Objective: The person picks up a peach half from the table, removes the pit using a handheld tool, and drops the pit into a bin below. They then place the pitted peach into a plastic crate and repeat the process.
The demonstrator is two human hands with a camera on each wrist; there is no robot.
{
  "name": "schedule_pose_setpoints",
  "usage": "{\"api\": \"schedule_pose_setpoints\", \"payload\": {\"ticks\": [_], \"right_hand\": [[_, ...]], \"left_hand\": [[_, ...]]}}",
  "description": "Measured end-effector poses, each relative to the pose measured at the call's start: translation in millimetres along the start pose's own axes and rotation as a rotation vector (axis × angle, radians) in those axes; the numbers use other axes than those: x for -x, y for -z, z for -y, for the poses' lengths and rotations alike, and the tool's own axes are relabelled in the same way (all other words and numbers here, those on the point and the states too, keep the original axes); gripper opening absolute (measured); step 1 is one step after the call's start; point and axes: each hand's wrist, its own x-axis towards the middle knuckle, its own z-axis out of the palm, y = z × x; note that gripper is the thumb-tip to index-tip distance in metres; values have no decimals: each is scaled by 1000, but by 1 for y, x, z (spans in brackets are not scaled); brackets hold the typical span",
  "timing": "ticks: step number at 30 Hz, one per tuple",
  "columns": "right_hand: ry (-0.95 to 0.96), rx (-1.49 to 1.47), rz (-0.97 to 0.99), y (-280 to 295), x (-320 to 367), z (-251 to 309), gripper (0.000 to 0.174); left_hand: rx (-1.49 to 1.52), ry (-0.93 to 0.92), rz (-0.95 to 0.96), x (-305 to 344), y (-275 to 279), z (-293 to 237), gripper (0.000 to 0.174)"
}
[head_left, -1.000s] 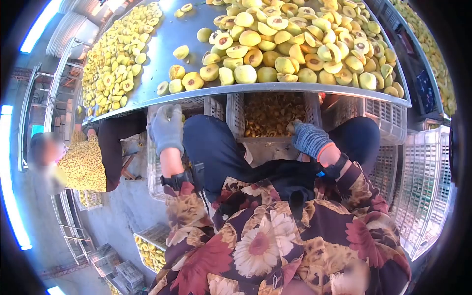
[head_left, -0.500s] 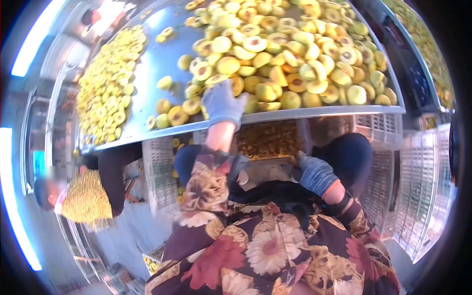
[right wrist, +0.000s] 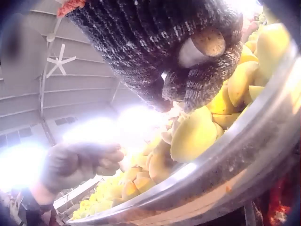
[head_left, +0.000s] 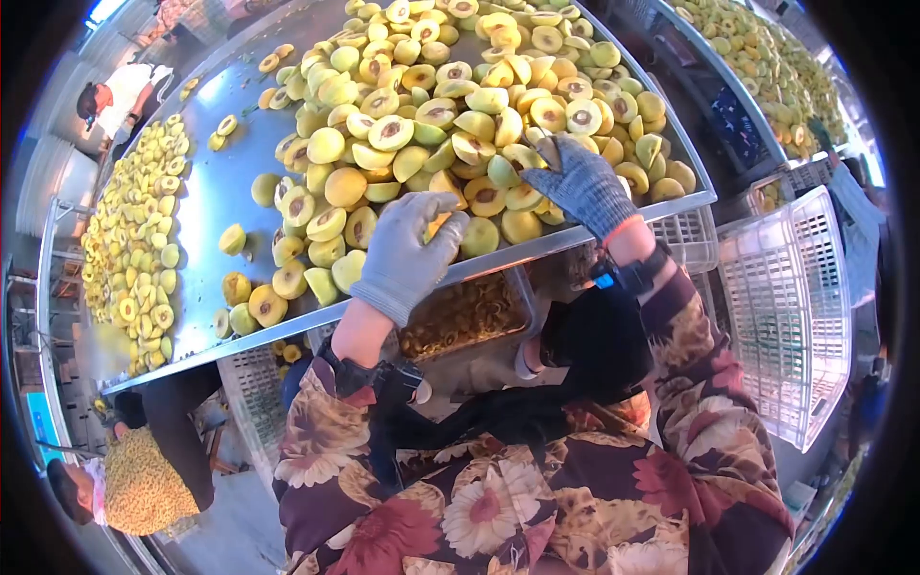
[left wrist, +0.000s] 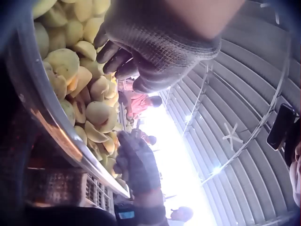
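Note:
A heap of halved yellow-green stone fruit, many with brown pit centres showing, covers the metal table. My left hand, in a grey glove, reaches over the near edge of the heap. Its fingers curve loosely apart from the thumb, and an orange-yellow half shows in the gap. To the right, my right hand, in a dark knitted glove, is over the fruit by the table's rim. In the right wrist view its curled fingers hold a short pale cylinder with a rough brown end.
Below the table rim stands a bin of brown scraps. White plastic crates are at the right. A second fruit pile lies on the table's left, near a seated person. Another fruit-covered table is at far right.
The left hand rose from beside the knee to the fruit, then moved along the heap's near edge. The right hand came up from above the scrap bin to the fruit. The head view has turned.

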Motion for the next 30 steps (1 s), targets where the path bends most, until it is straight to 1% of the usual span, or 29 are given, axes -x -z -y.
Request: {"api": "schedule_pose_setpoints", "payload": {"ticks": [1, 2, 4, 5, 8, 9, 11, 12, 13, 14, 16, 17, 18, 20, 21, 22, 24, 25, 27, 28, 29, 30], "right_hand": [[65, 26, -2, -3, -4, 0, 62], [89, 72, 46, -4, -7, -1, 64], [131, 161, 137, 10, -10, 13, 67], [29, 115, 208, 18, -8, 26, 48], [-302, -269, 226, 9, -9, 30, 36], [-388, -530, 143, 9, -6, 34, 26], [-467, -824, 62, 12, 4, 33, 23], [-493, -974, 20, 17, 5, 33, 22], [-494, -1155, 21, 22, 9, 42, 17], [-493, -1238, 94, 28, 16, 52, 17], [-396, -1237, 237, 38, 27, 84, 18], [-424, -1223, 278, 36, 30, 94, 20], [-419, -1230, 352, 35, 32, 104, 23], [-306, -1135, 503, 31, 34, 115, 31], [-109, -1033, 449, 13, 34, 118, 36], [-33, -941, 481, 6, 38, 127, 41], [78, -672, 237, -16, 46, 123, 38], [55, -590, 123, -24, 49, 122, 37], [11, -422, -105, -35, 52, 120, 33], [20, -567, -129, -37, 53, 120, 32], [35, -710, -154, -38, 55, 120, 31], [55, -852, -175, -37, 57, 119, 30]], "left_hand": [[44, -26, 4, 3, -3, 4, 28], [86, -55, 5, 5, -6, 9, 27], [326, 34, 25, 8, -10, 20, 27], [447, 81, 44, 11, -13, 25, 26], [614, 55, 15, 20, -17, 33, 23], [675, 76, 44, 22, -16, 32, 23], [792, 121, 108, 28, -9, 27, 23], [832, 127, 106, 29, -9, 27, 30], [868, 135, 99, 32, -11, 26, 37], [898, 151, 87, 33, -11, 26, 46], [922, 296, 81, 35, 3, 11, 59], [930, 379, 73, 34, 11, 9, 66], [976, 408, 142, 33, 16, 15, 68], [1073, 471, 284, 31, 24, 27, 73], [1112, 511, 367, 34, 34, 23, 69], [1137, 546, 319, 37, 32, 26, 65], [1177, 600, 235, 36, 27, 30, 56], [1194, 623, 196, 35, 23, 31, 52], [1496, 498, 69, 32, 19, 31, 50], [1638, 412, 1, 28, 20, 30, 50], [1673, 314, -45, 29, 22, 28, 49], [1734, 300, -38, 27, 23, 26, 49]]}}
